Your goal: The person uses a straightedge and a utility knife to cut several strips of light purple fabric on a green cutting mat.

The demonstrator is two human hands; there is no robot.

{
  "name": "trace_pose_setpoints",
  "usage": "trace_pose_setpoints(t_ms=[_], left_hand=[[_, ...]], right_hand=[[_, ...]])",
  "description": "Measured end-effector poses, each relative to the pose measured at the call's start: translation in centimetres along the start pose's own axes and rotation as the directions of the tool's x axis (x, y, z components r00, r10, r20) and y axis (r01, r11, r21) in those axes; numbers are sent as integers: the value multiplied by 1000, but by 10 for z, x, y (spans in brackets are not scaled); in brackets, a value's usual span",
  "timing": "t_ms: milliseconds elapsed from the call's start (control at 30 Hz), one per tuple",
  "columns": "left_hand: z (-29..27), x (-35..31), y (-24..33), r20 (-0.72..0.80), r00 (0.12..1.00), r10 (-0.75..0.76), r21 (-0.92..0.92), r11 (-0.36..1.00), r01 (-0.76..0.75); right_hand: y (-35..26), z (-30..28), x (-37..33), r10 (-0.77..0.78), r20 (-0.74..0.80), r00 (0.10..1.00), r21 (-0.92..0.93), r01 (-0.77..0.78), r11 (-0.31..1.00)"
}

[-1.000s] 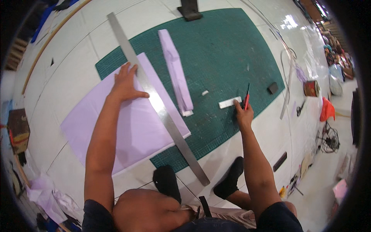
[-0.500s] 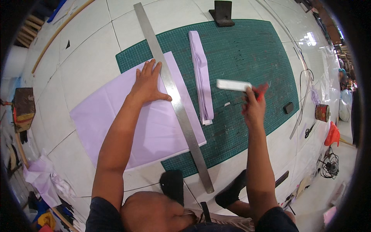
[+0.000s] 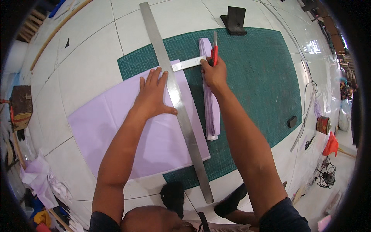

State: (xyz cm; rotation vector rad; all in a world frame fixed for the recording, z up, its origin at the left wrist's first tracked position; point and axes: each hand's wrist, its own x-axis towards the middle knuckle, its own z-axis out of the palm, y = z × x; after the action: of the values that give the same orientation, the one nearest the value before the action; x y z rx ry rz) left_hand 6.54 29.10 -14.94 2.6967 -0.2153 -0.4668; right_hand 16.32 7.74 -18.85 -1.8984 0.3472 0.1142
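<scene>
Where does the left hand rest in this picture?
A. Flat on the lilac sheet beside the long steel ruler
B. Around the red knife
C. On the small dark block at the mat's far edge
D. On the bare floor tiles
A: the left hand lies flat, fingers spread, on the lilac sheet, its thumb against the steel ruler.

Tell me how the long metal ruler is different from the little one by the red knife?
The long metal ruler runs nearly the whole length of the green cutting mat, while the short ruler is only a small strip. The long one lies lengthwise along the edge of the lilac fabric, pressed down by the left hand; the short one lies crosswise, by the right hand. Both are flat, silvery and straight.
</scene>
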Motion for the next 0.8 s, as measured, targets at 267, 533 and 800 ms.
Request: trace_pose_setpoints(t_ms=[267,533,800], left_hand=[[-4,1,5,21,1000,-4,-15,1000,5],[-3,1,5,3,1000,7,4,1000,-7],[-3,2,5,-5,1000,15,32,999,-15]], right_hand=[[12,0,4,17,-6,1000,-44,-17,999],[12,1,5,-37,-26,999,-69,35,997],[19,3,12,-58,-14,998,-29,57,998]])
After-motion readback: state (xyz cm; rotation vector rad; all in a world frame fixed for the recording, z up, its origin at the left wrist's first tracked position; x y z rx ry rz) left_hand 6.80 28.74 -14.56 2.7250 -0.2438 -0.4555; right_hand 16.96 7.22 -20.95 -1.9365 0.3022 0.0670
